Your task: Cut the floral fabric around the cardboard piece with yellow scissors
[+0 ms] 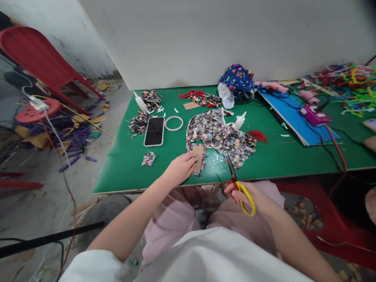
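My left hand [181, 167] rests near the front edge of the green table [123, 164], its fingers curled onto a small brown cardboard piece [199, 157] that lies on a corner of floral fabric [219, 135]. My right hand [249, 196] grips yellow-and-red-handled scissors [239, 186], whose blades point up toward the fabric's front edge. The scissor tips sit just right of the cardboard.
A phone [154, 131], a white ring [174, 123], glue bottles [240, 120], fabric scraps [149, 158] and red thread [258, 135] lie on the table. A blue board [296, 121] with a pink device, cables and pipe cleaners [349, 84] sit right. A red chair [38, 58] stands left.
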The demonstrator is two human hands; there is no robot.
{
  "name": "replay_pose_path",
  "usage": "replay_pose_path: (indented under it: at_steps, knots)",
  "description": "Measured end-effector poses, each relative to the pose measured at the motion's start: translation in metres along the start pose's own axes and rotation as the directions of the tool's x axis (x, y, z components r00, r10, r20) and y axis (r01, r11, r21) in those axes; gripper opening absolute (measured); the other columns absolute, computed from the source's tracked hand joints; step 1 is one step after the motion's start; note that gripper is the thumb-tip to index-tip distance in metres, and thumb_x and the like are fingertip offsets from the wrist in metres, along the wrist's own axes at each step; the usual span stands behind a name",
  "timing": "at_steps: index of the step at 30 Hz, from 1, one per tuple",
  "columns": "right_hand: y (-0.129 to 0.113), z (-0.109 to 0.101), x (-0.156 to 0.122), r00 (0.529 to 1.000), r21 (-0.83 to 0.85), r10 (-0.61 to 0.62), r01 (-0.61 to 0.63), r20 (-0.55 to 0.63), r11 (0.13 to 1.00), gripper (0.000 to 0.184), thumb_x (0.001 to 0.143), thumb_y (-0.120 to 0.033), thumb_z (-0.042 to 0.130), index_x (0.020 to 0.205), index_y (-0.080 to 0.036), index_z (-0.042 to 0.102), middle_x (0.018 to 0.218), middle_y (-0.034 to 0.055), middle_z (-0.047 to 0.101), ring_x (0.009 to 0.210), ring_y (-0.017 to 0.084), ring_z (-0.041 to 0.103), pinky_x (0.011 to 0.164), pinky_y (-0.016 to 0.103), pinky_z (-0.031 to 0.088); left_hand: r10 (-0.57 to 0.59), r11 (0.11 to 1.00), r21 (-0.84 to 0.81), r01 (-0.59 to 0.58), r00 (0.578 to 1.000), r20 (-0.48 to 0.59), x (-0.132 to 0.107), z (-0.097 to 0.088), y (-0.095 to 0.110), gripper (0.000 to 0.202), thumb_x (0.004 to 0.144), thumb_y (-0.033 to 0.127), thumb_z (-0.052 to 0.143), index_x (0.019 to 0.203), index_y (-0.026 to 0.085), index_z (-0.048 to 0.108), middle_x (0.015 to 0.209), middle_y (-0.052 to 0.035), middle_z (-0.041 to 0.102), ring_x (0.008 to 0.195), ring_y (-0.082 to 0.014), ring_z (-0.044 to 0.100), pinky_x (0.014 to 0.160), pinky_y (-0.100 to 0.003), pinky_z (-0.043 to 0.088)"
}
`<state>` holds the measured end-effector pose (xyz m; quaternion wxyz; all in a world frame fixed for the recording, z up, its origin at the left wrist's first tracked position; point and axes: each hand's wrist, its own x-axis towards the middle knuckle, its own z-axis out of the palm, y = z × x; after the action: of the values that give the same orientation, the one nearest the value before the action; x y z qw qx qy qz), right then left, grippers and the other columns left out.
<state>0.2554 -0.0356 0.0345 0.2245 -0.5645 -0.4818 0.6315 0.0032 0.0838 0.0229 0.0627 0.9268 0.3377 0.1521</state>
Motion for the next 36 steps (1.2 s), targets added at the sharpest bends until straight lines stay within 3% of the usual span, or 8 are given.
replay_pose_path:
  at_steps: [3,5,8,11,15,18,25,36]
  knots:
    - [-0.021,-0.013,0.0,1.0,-0.214,0.012,-0.006,0.026,0.977,0.047,0.07,-0.06,0.054,0.083,-0.015,0.058,0.064,0.0002,0.054,0.056,0.011,0.046,0.052,0.024,0.034,-0.065,0.997,0.05,0.063,0.997,0.035,0.005,-0.008,0.018,0.026,0.089,0.027,0.042,0.104,0.014,0.06,0.109,-0.0112,0.061,0.109,-0.02,0.054,0.099,-0.037,0.04]
    - [-0.039,-0.023,0.006,0.999,-0.473,-0.007,0.031,0.052,0.881,0.047,0.066,-0.062,0.057,0.078,-0.017,0.059,0.067,0.0019,0.059,0.061,0.014,0.051,0.055,0.025,0.036,-0.15,0.985,0.096,0.146,0.988,0.04,0.01,-0.011,0.033,0.033,0.088,0.034,0.045,0.109,0.013,0.058,0.107,-0.0134,0.06,0.106,-0.0232,0.054,0.1,-0.043,0.037]
    - [-0.07,-0.038,0.023,0.999,-0.811,-0.016,0.043,0.041,0.583,0.053,0.059,-0.068,0.059,0.08,-0.019,0.058,0.073,0.0051,0.063,0.064,0.018,0.055,0.055,0.026,0.037,-0.283,0.949,0.157,0.275,0.958,0.032,0.016,-0.01,0.055,0.044,0.085,0.038,0.049,0.113,0.006,0.056,0.104,-0.0177,0.06,0.106,-0.0287,0.053,0.096,-0.045,0.038]
    - [-0.104,-0.05,0.048,0.997,-0.97,-0.072,0.027,0.01,0.241,0.063,0.057,-0.073,0.056,0.088,-0.018,0.058,0.084,0.0115,0.065,0.076,0.025,0.061,0.059,0.029,0.041,-0.398,0.902,0.19,0.389,0.917,0.01,0.021,-0.005,0.073,0.057,0.082,0.045,0.051,0.114,-0.001,0.055,0.113,-0.0247,0.056,0.108,-0.0342,0.05,0.09,-0.044,0.041]
    - [-0.148,-0.052,0.091,0.993,-0.99,-0.103,0.047,0.06,-0.132,0.077,0.057,-0.078,0.049,0.097,-0.013,0.059,0.095,0.0198,0.065,0.088,0.033,0.061,0.068,0.036,0.044,-0.503,0.844,0.216,0.491,0.864,0.003,0.026,0.007,0.086,0.071,0.081,0.053,0.048,0.12,-0.006,0.049,0.125,-0.0281,0.049,0.114,-0.0346,0.046,0.091,-0.041,0.04]
    - [-0.173,-0.038,0.118,0.997,-0.946,-0.028,0.058,0.07,-0.319,0.084,0.054,-0.078,0.052,0.102,-0.01,0.06,0.097,0.0216,0.065,0.09,0.035,0.061,0.071,0.042,0.046,-0.524,0.831,0.22,0.511,0.852,-0.001,0.028,0.017,0.087,0.077,0.081,0.055,0.047,0.123,-0.009,0.045,0.128,-0.0291,0.046,0.116,-0.034,0.046,0.093,-0.039,0.039]
    - [-0.209,0.007,0.144,0.983,-0.876,0.178,0.058,-0.032,-0.479,0.079,0.056,-0.072,0.057,0.11,-0.013,0.063,0.11,0.02,0.063,0.098,0.035,0.06,0.077,0.045,0.047,-0.441,0.865,0.244,0.438,0.896,-0.046,0.022,0.029,0.079,0.072,0.085,0.05,0.041,0.123,-0.011,0.044,0.127,-0.0307,0.046,0.115,-0.0356,0.046,0.094,-0.04,0.039]
    - [-0.221,0.03,0.152,0.994,-0.844,0.107,0.04,-0.02,-0.535,0.066,0.057,-0.056,0.068,0.105,-0.01,0.065,0.107,0.0197,0.064,0.103,0.036,0.057,0.081,0.043,0.046,-0.439,0.875,0.213,0.435,0.898,-0.031,0.021,0.03,0.077,0.067,0.086,0.046,0.042,0.122,-0.01,0.045,0.128,-0.0306,0.045,0.114,-0.0336,0.048,0.092,-0.039,0.04]
